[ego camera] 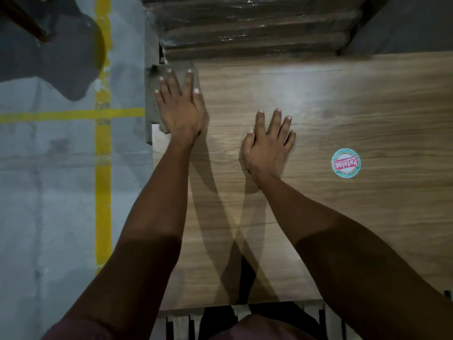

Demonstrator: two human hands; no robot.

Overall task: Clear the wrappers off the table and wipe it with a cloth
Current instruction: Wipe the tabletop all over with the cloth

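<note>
Wood-grain counter [318, 229] fills most of the view, lit w/ a bright patch near centre. Grey concrete floor [49, 192] to the left, marked w/ yellow tape lines [103, 187], one long strip crossed by a shorter one. Stack of plastic-wrapped brown boards [257, 25] sits at the counter's far edge.

Two bare forearms reach in from the bottom. Left hand [180, 104] lies flat, fingers spread, palm down on a grey cloth [153, 99] at the counter's far-left corner; the cloth overhangs the left edge a bit, pressed under the palm rather than gripped. Right hand [268, 143] is open too, fingers loosely spread, resting flat on bare wood near the counter's middle, holding nothing; well apart from the cloth.

Round sticker [346, 163], teal rim w/ pink band reading "Patelsa" upside-down from this view, lies flat on the counter to the right of the right hand, not touching it.
</note>
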